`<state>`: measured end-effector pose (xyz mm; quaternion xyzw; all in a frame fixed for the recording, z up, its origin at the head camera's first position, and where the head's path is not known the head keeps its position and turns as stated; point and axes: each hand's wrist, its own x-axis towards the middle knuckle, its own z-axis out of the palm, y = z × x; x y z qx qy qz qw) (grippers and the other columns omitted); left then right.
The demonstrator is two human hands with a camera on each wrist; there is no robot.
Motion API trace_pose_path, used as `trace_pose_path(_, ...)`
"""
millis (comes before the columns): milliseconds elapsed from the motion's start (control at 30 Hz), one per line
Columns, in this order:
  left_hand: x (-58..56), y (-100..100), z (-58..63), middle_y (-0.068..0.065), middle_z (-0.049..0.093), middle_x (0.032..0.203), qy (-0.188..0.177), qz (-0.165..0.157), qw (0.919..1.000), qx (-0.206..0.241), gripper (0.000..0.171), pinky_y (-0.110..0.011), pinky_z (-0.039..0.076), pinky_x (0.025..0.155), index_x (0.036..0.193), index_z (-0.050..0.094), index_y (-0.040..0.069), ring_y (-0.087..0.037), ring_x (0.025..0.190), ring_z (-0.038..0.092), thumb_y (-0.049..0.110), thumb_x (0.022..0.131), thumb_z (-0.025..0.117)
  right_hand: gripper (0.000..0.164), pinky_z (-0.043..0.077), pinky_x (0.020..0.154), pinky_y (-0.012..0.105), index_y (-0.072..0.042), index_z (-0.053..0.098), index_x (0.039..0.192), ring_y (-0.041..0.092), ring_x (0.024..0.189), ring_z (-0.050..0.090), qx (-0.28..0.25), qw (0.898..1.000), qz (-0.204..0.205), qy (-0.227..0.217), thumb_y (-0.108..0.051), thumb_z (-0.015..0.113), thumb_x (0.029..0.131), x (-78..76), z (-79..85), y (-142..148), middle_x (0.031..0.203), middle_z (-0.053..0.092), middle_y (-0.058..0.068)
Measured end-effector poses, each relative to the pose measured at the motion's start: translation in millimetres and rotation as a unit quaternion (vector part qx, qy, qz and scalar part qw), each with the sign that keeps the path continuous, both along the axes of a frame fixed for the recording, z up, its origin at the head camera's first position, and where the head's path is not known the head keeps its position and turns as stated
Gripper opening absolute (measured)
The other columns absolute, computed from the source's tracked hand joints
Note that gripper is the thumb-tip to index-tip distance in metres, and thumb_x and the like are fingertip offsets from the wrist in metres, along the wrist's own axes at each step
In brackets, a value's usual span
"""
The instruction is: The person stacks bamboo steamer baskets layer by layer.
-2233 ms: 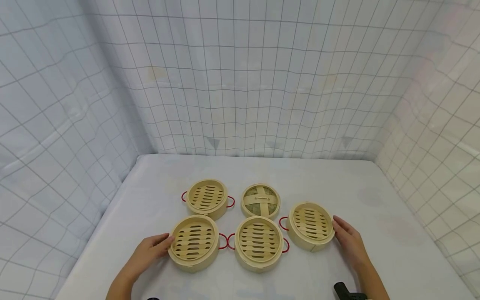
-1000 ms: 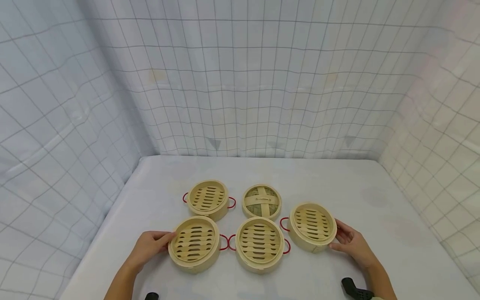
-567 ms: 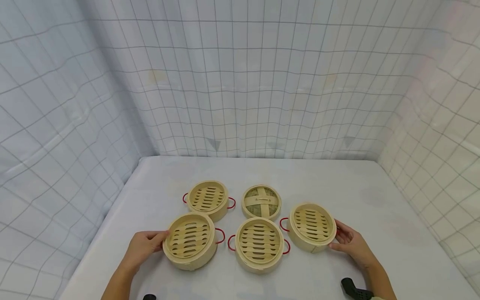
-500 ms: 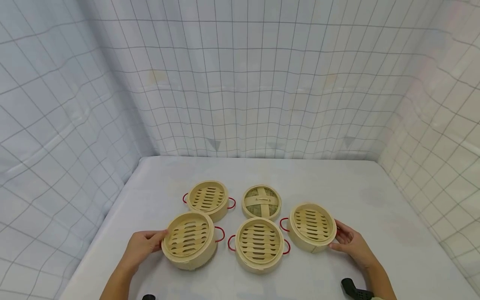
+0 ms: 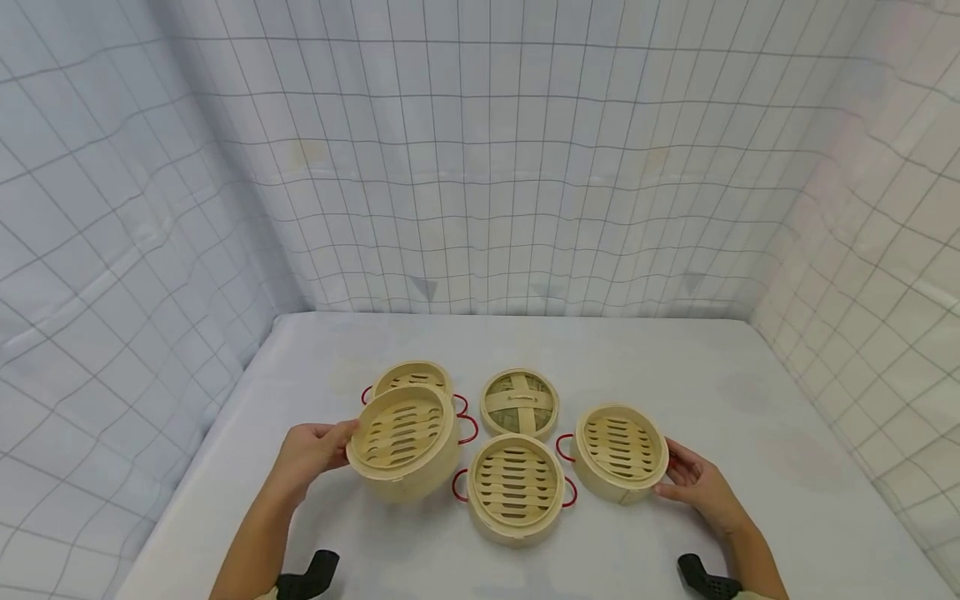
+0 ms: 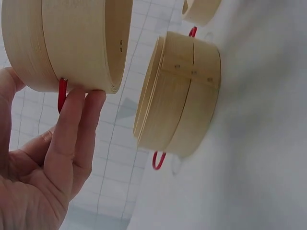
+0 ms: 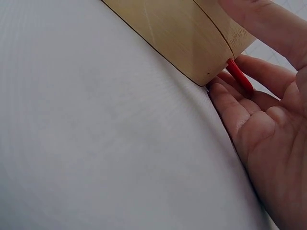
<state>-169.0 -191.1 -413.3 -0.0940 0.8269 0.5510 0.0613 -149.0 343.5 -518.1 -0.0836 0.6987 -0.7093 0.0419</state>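
Observation:
My left hand (image 5: 313,452) grips a round bamboo steamer basket (image 5: 401,442) by its left side, thumb at the rim and fingers under by the red handle in the left wrist view. This basket hangs above the table, slightly tilted, and overlaps the back-left steamer basket (image 5: 412,372) in the head view. At the right, another steamer basket (image 5: 621,450) rests on the table. My right hand (image 5: 701,492) holds its right side, thumb in front and fingers behind; the right wrist view shows its red handle (image 7: 240,76) among the fingers.
A third slatted steamer basket (image 5: 516,492) with red handles stands at the front middle. Behind it lies a woven bamboo lid (image 5: 520,403) with a cross band. White table (image 5: 637,358) is enclosed by grid-patterned curtains (image 5: 480,167). Black wrist devices (image 5: 309,575) sit on both forearms.
My left hand has lifted the front-left basket off the table and moved it up, away and rightward toward the back-left one. My right thumb has come round the right basket, which stays put.

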Motion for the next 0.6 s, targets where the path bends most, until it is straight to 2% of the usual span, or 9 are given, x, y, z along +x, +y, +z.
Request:
trace_pose_path(333, -35.0, 65.8, -4.0, -0.006, 0.062, 0.069, 0.012, -0.013, 0.9993, 0.034, 0.042, -0.028, 0.053, 0.062, 0.091, 0.067, -0.009, -0.014, 0.061, 0.062, 0.033, 0.087, 0.062, 0.085, 0.036, 0.092, 0.018, 0.018, 0.017, 0.136, -0.003, 0.114, 0.045, -0.007, 1.0, -0.005, 0.0, 0.015, 0.069, 0.069, 0.6, 0.2, 0.3, 0.123, 0.046, -0.012)
trace_pose_path(600, -51.7, 114.0, 1.0, -0.004, 0.063, 0.063, 0.034, -0.019, 0.999, 0.021, 0.036, -0.029, 0.052, 0.06, 0.067, 0.069, 0.001, -0.012, 0.06, 0.059, 0.034, 0.081, 0.066, 0.083, 0.036, 0.092, 0.017, 0.018, 0.019, 0.136, -0.003, 0.114, 0.045, 0.006, 1.0, -0.002, 0.008, 0.012, 0.07, 0.071, 1.3, 1.8, -1.4, 0.125, 0.045, -0.011)
